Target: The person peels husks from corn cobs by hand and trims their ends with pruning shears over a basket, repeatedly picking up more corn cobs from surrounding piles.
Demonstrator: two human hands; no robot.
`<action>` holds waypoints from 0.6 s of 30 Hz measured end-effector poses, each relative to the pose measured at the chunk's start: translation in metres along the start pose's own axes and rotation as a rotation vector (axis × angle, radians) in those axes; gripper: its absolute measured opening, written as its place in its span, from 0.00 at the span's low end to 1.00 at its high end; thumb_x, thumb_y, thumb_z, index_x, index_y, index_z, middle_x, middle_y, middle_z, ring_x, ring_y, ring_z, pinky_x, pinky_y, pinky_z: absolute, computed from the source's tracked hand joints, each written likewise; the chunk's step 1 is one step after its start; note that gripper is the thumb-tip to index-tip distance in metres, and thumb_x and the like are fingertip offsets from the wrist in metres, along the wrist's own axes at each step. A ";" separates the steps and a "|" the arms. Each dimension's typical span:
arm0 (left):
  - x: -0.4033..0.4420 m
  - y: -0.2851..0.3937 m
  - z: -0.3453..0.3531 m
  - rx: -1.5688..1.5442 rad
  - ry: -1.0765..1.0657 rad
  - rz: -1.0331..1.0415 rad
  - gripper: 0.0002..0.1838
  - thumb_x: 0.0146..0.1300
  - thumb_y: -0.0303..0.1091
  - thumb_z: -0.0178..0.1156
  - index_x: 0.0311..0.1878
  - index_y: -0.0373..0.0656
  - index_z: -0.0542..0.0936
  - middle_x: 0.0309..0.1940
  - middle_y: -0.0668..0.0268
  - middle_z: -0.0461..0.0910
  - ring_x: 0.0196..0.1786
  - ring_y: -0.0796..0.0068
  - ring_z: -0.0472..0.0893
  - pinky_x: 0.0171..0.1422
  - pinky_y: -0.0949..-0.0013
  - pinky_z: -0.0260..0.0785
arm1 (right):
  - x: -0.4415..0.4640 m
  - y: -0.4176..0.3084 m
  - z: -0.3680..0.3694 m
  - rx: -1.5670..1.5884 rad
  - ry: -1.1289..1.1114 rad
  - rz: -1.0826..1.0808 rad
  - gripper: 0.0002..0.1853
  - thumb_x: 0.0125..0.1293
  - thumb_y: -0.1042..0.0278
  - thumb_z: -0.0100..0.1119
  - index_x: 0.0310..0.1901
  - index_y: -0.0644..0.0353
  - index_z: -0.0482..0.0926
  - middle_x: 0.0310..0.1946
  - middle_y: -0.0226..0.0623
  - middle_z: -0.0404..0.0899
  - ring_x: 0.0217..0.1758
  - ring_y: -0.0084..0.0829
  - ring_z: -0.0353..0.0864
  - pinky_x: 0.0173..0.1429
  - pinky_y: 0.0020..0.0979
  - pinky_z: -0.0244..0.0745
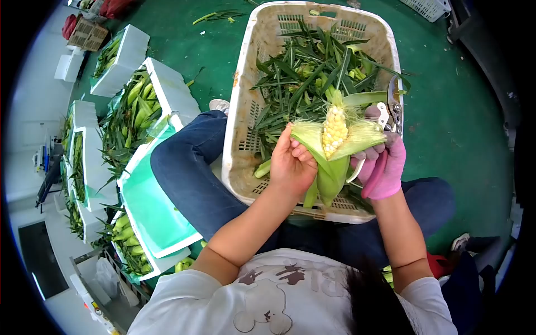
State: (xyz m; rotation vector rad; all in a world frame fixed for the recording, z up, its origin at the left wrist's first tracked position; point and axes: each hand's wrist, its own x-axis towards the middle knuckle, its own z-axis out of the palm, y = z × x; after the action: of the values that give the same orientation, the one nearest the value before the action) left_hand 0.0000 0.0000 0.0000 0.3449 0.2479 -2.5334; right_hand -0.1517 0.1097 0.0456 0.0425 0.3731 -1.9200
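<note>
An ear of corn (335, 132) with white and yellow kernels points tip-up between my hands, its green husk (331, 181) peeled open to both sides. My bare left hand (292, 163) is closed on the left flap of husk. In a pink and grey glove, my right hand (389, 167) grips the right side of the husk and also holds pruning shears (395, 103). The shears' metal blades stick up past my fingers, and part of their handles is hidden by the glove. Below the corn, cut husks and leaves (296, 70) lie in a white plastic crate (231, 131).
On the left, foam boxes (174, 92) hold unpeeled corn (142, 100). A foam box lined with green plastic (159, 192) stands beside my left knee. Leaf scraps (215, 17) lie on the green floor (446, 111). Another person's shoe (460, 242) shows at lower right.
</note>
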 end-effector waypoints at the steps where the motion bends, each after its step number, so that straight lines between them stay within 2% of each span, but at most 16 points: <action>1: 0.000 -0.005 0.006 -0.055 0.014 0.003 0.14 0.81 0.40 0.45 0.37 0.44 0.72 0.27 0.76 0.70 0.25 0.89 0.69 0.29 0.83 0.68 | 0.000 -0.002 0.005 0.047 -0.022 -0.008 0.22 0.65 0.67 0.51 0.61 0.53 0.68 0.21 0.18 0.64 0.21 0.17 0.63 0.33 0.26 0.67; 5: -0.001 -0.016 0.022 -0.102 0.047 -0.023 0.16 0.81 0.40 0.44 0.37 0.42 0.72 0.27 0.76 0.69 0.25 0.89 0.70 0.28 0.84 0.67 | -0.004 -0.013 0.011 0.128 -0.081 -0.018 0.19 0.65 0.68 0.49 0.58 0.53 0.67 0.20 0.16 0.62 0.20 0.15 0.62 0.29 0.23 0.64; 7: 0.001 -0.010 0.013 0.037 0.063 -0.051 0.14 0.81 0.42 0.45 0.41 0.46 0.74 0.30 0.75 0.73 0.28 0.86 0.72 0.34 0.80 0.69 | -0.001 -0.021 0.003 0.180 -0.091 0.035 0.18 0.68 0.67 0.51 0.58 0.54 0.72 0.20 0.17 0.62 0.21 0.16 0.63 0.31 0.26 0.67; 8: -0.004 -0.006 0.011 0.132 0.102 -0.066 0.13 0.81 0.43 0.44 0.44 0.48 0.75 0.31 0.75 0.74 0.30 0.84 0.73 0.37 0.77 0.71 | -0.001 -0.016 0.005 0.065 0.216 -0.021 0.18 0.68 0.67 0.50 0.59 0.55 0.72 0.24 0.21 0.67 0.25 0.19 0.69 0.34 0.29 0.71; 9: -0.008 -0.006 0.037 0.402 0.254 -0.031 0.13 0.80 0.47 0.44 0.47 0.52 0.75 0.35 0.75 0.76 0.36 0.80 0.75 0.41 0.71 0.70 | 0.003 -0.011 0.016 -0.057 0.507 -0.108 0.18 0.69 0.66 0.50 0.60 0.55 0.73 0.28 0.24 0.73 0.29 0.22 0.74 0.38 0.32 0.74; 10: -0.013 0.013 0.031 0.486 0.203 -0.101 0.14 0.80 0.48 0.44 0.48 0.52 0.74 0.35 0.74 0.75 0.38 0.77 0.74 0.42 0.68 0.68 | 0.001 -0.010 0.018 -0.063 0.466 -0.139 0.19 0.69 0.67 0.49 0.61 0.56 0.73 0.35 0.30 0.77 0.37 0.28 0.78 0.43 0.36 0.77; 11: -0.016 0.043 0.011 0.567 0.002 -0.151 0.13 0.78 0.49 0.48 0.46 0.52 0.74 0.33 0.74 0.73 0.37 0.76 0.73 0.41 0.69 0.66 | 0.004 -0.019 -0.005 0.005 0.270 -0.124 0.19 0.69 0.68 0.48 0.61 0.56 0.72 0.42 0.35 0.79 0.43 0.33 0.80 0.48 0.39 0.79; 12: -0.030 0.056 0.022 0.745 0.234 0.024 0.12 0.76 0.48 0.51 0.44 0.52 0.75 0.31 0.73 0.71 0.34 0.75 0.72 0.41 0.68 0.68 | 0.006 -0.028 -0.028 0.067 0.076 -0.093 0.20 0.69 0.69 0.48 0.62 0.57 0.72 0.49 0.40 0.81 0.49 0.37 0.82 0.52 0.42 0.81; 13: -0.044 0.076 0.027 0.843 0.381 0.213 0.11 0.75 0.47 0.54 0.41 0.51 0.76 0.29 0.74 0.71 0.33 0.76 0.72 0.40 0.67 0.70 | 0.019 -0.050 -0.002 -0.026 0.181 -0.195 0.18 0.70 0.70 0.46 0.60 0.57 0.72 0.48 0.40 0.81 0.48 0.37 0.83 0.51 0.41 0.82; 14: -0.064 0.099 0.029 0.934 0.389 0.440 0.10 0.74 0.45 0.54 0.42 0.50 0.76 0.29 0.73 0.72 0.32 0.77 0.73 0.41 0.67 0.72 | 0.030 -0.071 0.024 -0.128 0.297 -0.285 0.17 0.70 0.71 0.45 0.59 0.57 0.73 0.47 0.41 0.81 0.48 0.38 0.83 0.50 0.41 0.82; 15: -0.086 0.127 0.032 1.073 0.418 0.637 0.11 0.74 0.45 0.55 0.42 0.49 0.77 0.31 0.73 0.73 0.33 0.78 0.74 0.42 0.69 0.73 | 0.051 -0.106 0.064 -0.174 0.414 -0.369 0.13 0.72 0.71 0.43 0.53 0.58 0.75 0.41 0.38 0.82 0.44 0.34 0.83 0.46 0.36 0.82; 16: -0.112 0.162 0.025 1.189 0.475 0.857 0.10 0.74 0.42 0.54 0.43 0.45 0.76 0.30 0.71 0.72 0.34 0.79 0.75 0.39 0.72 0.74 | 0.088 -0.161 0.045 -0.219 0.201 -0.530 0.10 0.75 0.68 0.45 0.47 0.59 0.76 0.37 0.36 0.82 0.41 0.32 0.82 0.45 0.33 0.82; 17: -0.138 0.176 0.035 1.147 0.609 1.056 0.11 0.74 0.43 0.54 0.42 0.45 0.76 0.30 0.71 0.71 0.33 0.80 0.73 0.38 0.73 0.72 | 0.118 -0.209 0.075 -0.351 0.133 -0.641 0.10 0.76 0.64 0.47 0.44 0.59 0.76 0.38 0.36 0.82 0.40 0.31 0.82 0.46 0.32 0.82; 18: -0.177 0.213 0.019 1.198 0.679 1.148 0.12 0.74 0.45 0.54 0.43 0.47 0.76 0.31 0.73 0.72 0.35 0.82 0.73 0.42 0.72 0.70 | 0.167 -0.300 0.085 -0.434 0.069 -0.718 0.10 0.76 0.62 0.47 0.43 0.58 0.76 0.37 0.36 0.81 0.39 0.32 0.82 0.46 0.33 0.81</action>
State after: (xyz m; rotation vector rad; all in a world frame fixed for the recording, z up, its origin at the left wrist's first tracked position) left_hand 0.2584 -0.0900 0.0485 1.3084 -0.9841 -1.0857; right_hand -0.4759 0.0331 0.1629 -0.3553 0.9403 -2.4933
